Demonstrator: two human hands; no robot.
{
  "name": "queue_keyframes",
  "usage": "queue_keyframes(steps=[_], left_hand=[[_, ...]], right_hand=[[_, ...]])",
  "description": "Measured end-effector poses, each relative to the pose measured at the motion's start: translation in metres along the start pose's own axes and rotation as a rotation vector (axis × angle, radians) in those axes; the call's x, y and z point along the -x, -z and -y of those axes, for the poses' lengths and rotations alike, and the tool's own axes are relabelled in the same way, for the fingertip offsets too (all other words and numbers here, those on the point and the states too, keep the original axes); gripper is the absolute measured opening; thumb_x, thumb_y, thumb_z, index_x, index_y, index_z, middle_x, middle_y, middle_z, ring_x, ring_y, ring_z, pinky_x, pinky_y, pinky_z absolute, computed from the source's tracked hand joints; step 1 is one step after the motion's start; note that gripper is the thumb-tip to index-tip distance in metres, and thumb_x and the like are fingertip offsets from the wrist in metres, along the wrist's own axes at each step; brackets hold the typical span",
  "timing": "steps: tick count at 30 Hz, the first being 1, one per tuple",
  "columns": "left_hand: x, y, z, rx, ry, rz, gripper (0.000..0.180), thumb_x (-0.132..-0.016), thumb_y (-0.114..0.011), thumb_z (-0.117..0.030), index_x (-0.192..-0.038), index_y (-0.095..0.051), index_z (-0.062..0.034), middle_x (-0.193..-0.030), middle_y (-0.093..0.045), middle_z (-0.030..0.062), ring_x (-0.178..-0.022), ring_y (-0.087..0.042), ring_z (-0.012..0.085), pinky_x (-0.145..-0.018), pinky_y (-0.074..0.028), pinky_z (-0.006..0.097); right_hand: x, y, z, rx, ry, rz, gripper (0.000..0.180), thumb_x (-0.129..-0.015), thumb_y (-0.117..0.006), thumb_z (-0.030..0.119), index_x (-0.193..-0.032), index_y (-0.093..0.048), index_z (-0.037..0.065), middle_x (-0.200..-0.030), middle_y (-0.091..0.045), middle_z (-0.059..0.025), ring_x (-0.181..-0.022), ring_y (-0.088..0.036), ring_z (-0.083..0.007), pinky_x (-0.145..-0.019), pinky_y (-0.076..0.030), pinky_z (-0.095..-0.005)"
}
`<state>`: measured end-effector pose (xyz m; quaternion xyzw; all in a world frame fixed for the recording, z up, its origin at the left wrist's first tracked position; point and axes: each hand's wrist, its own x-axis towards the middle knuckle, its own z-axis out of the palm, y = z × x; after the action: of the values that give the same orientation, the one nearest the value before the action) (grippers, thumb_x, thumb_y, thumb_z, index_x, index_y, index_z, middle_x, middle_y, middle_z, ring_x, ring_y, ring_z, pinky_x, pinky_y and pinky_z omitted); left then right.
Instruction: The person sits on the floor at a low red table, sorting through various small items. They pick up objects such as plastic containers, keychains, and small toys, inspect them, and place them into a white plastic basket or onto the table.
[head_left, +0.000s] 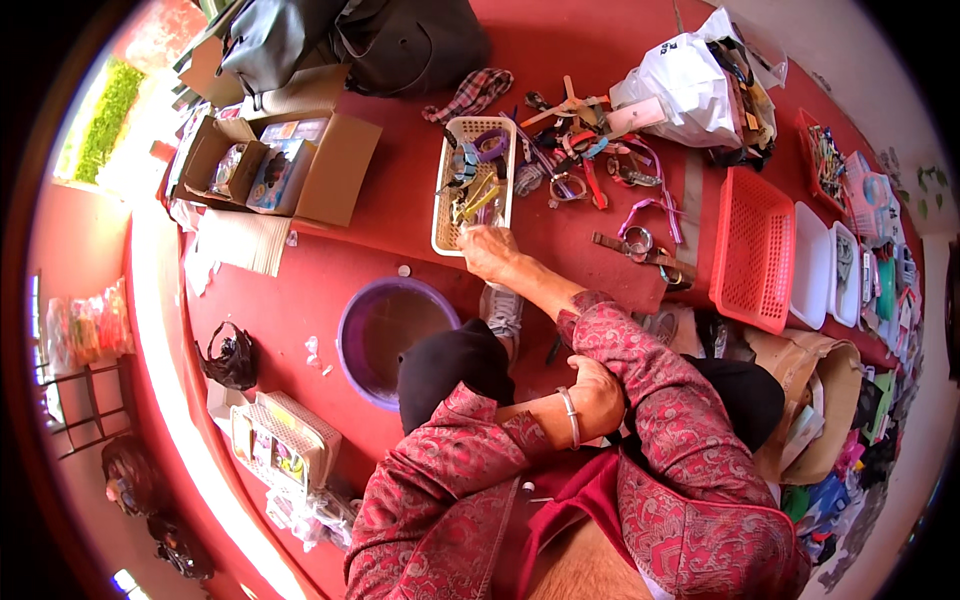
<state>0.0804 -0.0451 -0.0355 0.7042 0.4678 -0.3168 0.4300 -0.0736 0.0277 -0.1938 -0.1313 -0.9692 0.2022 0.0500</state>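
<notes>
My right hand [488, 252] reaches to the near end of a cream plastic basket [439, 215]. Its fingers are bent together at the rim, and what they pinch is too small to make out. In the basket lie a yellow wristwatch [482, 200], a purple strap ring [491, 146] and other straps. My left hand [594, 398], with a bangle [569, 416] at its wrist, is crossed under my right arm. It is closed against the patterned red sleeve [640, 365], its fingertips partly hidden. Right of the basket lies a heap of colourful watches [590, 150].
A purple tub [352, 345] of murky water stands left of my knee. Red [745, 250] and white [810, 265] trays line the right side. An open carton [345, 170], black bags [410, 50] and a white plastic bag [680, 90] lie at the far side.
</notes>
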Motion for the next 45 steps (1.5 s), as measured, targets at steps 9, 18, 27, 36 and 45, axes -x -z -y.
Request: queue_keyframes(steps=[9,18,27,36,45], left_hand=[[0.007,0.001,0.003,-0.084,0.03,-0.149,0.063,-0.074,-0.059,-0.049,-0.124,-0.05,-0.0114,-0.128,-0.049,0.0067,-0.117,-0.045,0.0278,-0.093,-0.033,0.052],[0.002,-0.001,0.003,-0.047,-0.032,0.012,0.063,-0.075,-0.057,-0.052,-0.123,-0.051,-0.0127,-0.128,-0.048,0.0055,-0.117,-0.045,0.029,-0.09,-0.032,0.057],[0.007,-0.008,0.004,-0.057,0.04,-0.061,0.058,-0.077,-0.059,-0.043,-0.124,-0.05,-0.0097,-0.128,-0.047,0.0104,-0.116,-0.045,0.0297,-0.091,-0.032,0.057],[-0.003,-0.039,0.011,-0.259,-0.015,-0.502,0.033,-0.081,-0.048,-0.025,-0.11,-0.056,-0.0092,-0.101,-0.056,0.0077,-0.092,-0.054,0.0255,-0.072,-0.038,0.045],[-0.023,-0.023,0.003,-0.252,0.0,-0.916,0.02,-0.072,-0.054,-0.013,-0.088,-0.055,-0.0001,-0.072,-0.06,0.009,-0.062,-0.063,0.019,-0.049,-0.048,0.03]], right_hand=[[-0.009,0.048,-0.016,-0.164,-0.282,-0.158,0.028,-0.077,-0.051,0.015,-0.104,-0.056,0.008,-0.082,-0.063,-0.0178,-0.07,-0.063,-0.0293,-0.058,-0.05,-0.041],[-0.012,-0.012,-0.019,-0.951,-0.079,0.085,0.052,-0.077,-0.053,0.019,-0.125,-0.041,0.003,-0.099,-0.061,-0.0211,-0.087,-0.061,-0.0317,-0.075,-0.049,-0.0391],[-0.021,0.023,0.008,-0.336,-0.18,-0.204,0.01,-0.069,-0.058,0.015,-0.071,-0.066,0.009,-0.073,-0.064,-0.0122,-0.069,-0.063,-0.0301,-0.065,-0.051,-0.0383],[-0.018,0.024,-0.017,-0.239,-0.041,-0.079,0.033,-0.068,-0.047,0.002,-0.099,-0.054,0.008,-0.085,-0.063,-0.0132,-0.078,-0.063,-0.026,-0.062,-0.049,-0.0401],[0.153,0.131,-0.19,-0.149,-0.561,0.009,0.029,-0.074,-0.065,0.029,-0.063,-0.064,0.002,-0.058,-0.057,-0.0158,-0.051,-0.056,-0.0211,-0.052,-0.044,-0.0338]])
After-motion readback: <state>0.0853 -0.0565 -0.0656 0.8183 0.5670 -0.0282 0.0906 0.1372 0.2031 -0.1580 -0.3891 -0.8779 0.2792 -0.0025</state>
